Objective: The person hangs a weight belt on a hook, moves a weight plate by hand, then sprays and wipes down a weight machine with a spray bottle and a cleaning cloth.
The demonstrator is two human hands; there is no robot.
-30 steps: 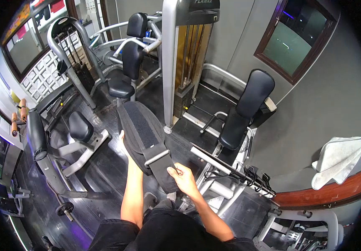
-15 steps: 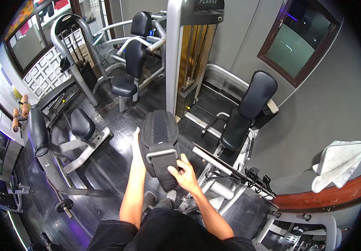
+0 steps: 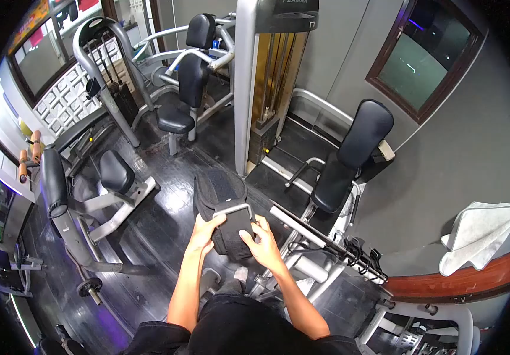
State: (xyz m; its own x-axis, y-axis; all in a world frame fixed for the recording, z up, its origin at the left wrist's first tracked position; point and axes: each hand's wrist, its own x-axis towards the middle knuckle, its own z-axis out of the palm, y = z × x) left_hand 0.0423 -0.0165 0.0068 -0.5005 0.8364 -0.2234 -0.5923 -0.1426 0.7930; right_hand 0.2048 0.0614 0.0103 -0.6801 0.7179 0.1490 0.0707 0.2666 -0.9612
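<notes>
A black weightlifting belt (image 3: 222, 188), folded into a loop with a metal buckle bar across it, is held out in front of my body. My left hand (image 3: 206, 234) grips its left side, the thumb lying near the buckle. On the other side my right hand (image 3: 262, 244) is closed around the strap edge, thumb on the front face. The fingers behind the belt are partly hidden.
A weight-stack tower (image 3: 244, 89) stands ahead, with a black padded seat machine (image 3: 175, 118) to its left and another padded bench (image 3: 366, 133) to its right. Racked attachments (image 3: 358, 254) sit at right. A white towel (image 3: 481, 234) hangs near the wall.
My left hand has come from the belt's outer left side down to near the buckle, its thumb now on the front. The belt has tipped and sits slightly lower.
</notes>
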